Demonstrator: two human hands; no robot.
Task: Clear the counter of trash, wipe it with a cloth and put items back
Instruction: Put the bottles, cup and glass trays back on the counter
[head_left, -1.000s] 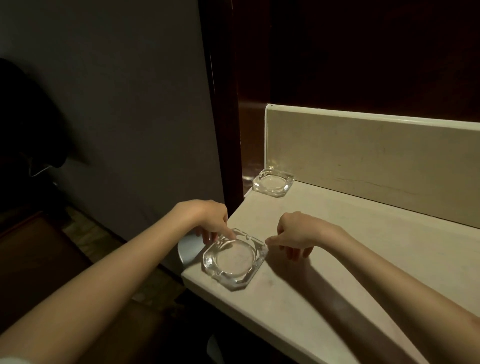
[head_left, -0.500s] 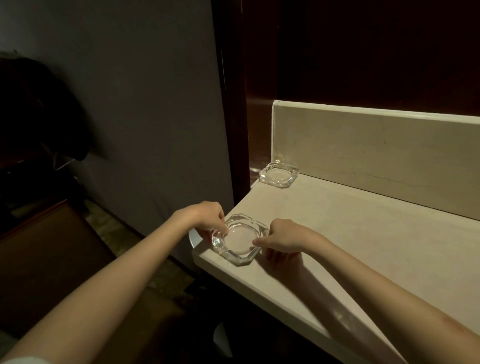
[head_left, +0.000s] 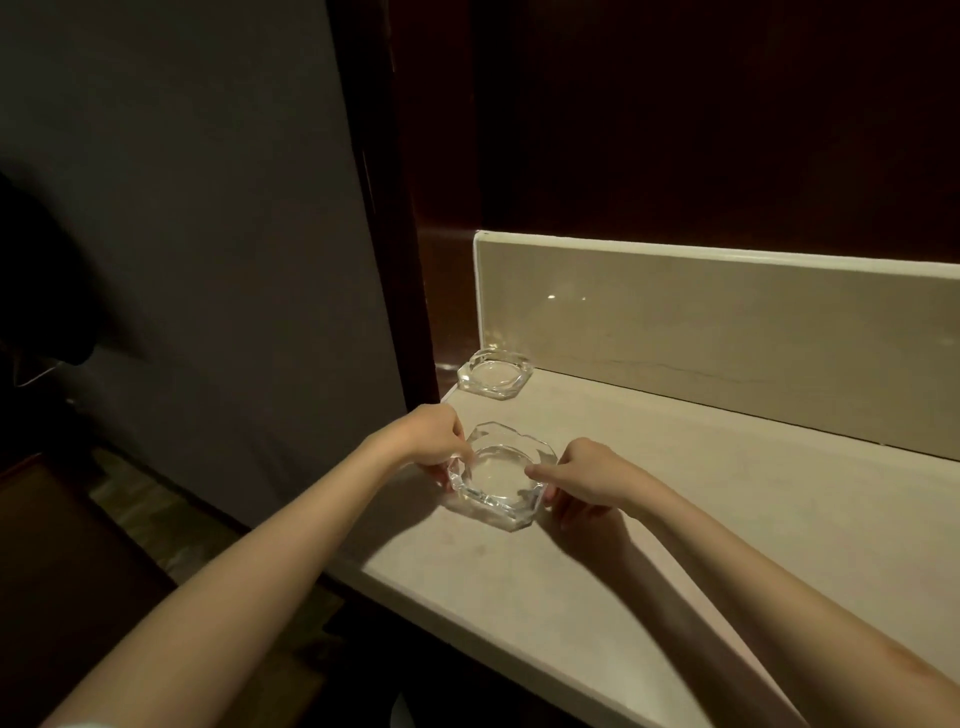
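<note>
A clear glass ashtray sits on the beige stone counter, a little in from its left end. My left hand pinches its left rim with curled fingers. On the other side, my right hand grips the right rim, thumb on top and fingers curled under the edge. A second glass ashtray lies alone in the counter's back left corner, against the backsplash.
A beige backsplash runs along the counter's rear. A dark wooden post and a grey wall stand to the left. The counter's front edge drops to a dark floor below.
Both hands have carried the near ashtray from the counter's front left corner farther in, toward the backsplash and the second ashtray. The camera view has shifted with them.
</note>
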